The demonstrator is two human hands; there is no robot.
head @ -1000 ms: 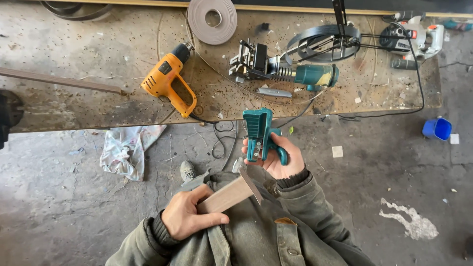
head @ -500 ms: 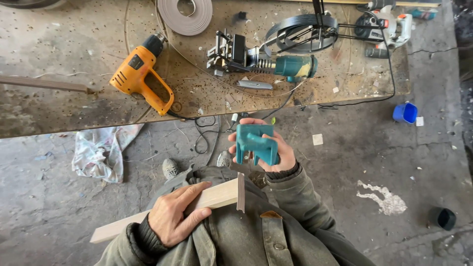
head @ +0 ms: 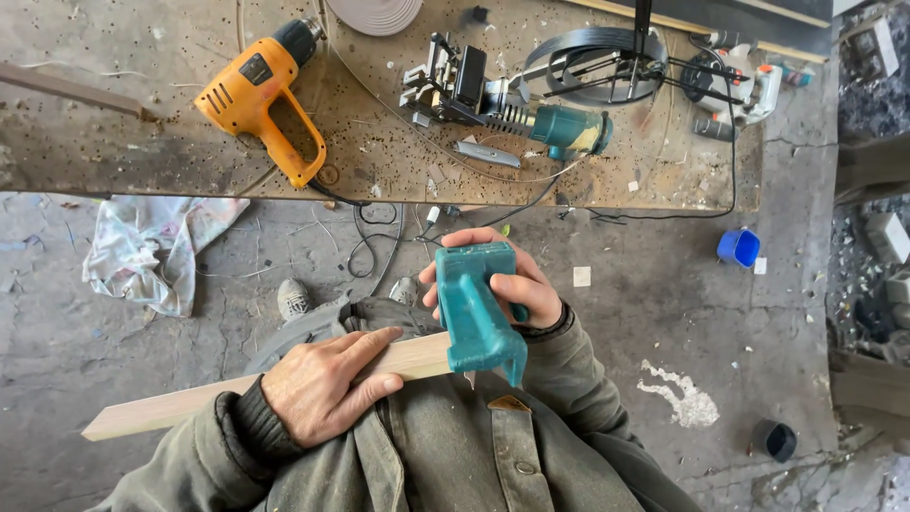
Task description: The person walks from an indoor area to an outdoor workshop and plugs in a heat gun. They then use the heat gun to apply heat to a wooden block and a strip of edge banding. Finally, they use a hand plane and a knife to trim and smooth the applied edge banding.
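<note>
Gripping a teal tool [head: 477, 308], the right hand [head: 512, 284] sets its lower end against one end of a pale wood strip [head: 237, 391]. The left hand [head: 322, 389] lies closed over the strip's middle, holding it across the person's lap. Beyond the knees stands the desk [head: 114, 142], carrying an orange heat gun [head: 261, 90] and a teal power tool [head: 512, 104]. A rag [head: 152, 246] and blue cup [head: 738, 247] lie on the floor.

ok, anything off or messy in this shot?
Mostly floor clutter: a crumpled rag lies under the bench edge, a white splatter stains the concrete, and cords dangle off the bench. The wooden strip and teal tool look intact.
</note>
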